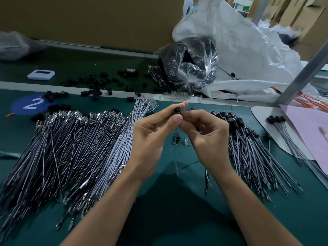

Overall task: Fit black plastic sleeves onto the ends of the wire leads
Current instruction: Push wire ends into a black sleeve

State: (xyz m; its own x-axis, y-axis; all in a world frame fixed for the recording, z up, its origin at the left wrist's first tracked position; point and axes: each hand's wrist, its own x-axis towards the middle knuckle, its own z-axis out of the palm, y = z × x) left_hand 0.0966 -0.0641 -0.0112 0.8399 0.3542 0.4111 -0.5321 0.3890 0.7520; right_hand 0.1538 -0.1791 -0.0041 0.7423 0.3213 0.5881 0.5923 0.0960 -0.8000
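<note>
Black plastic sleeve [177,110], likely light and stiff, is pinched by its sides in the left hand [150,137] at the middle, while the right hand [205,137] pinches the thin, bendy wire lead [176,162] near its end.

White plastic bag [239,50], pink paper [308,125], small white device [41,74]

hands bare: left hand [150,139], right hand [207,139] | forearms [110,201] bare | fingernails [177,118] short

White "2" on blue circle [29,104]
</note>
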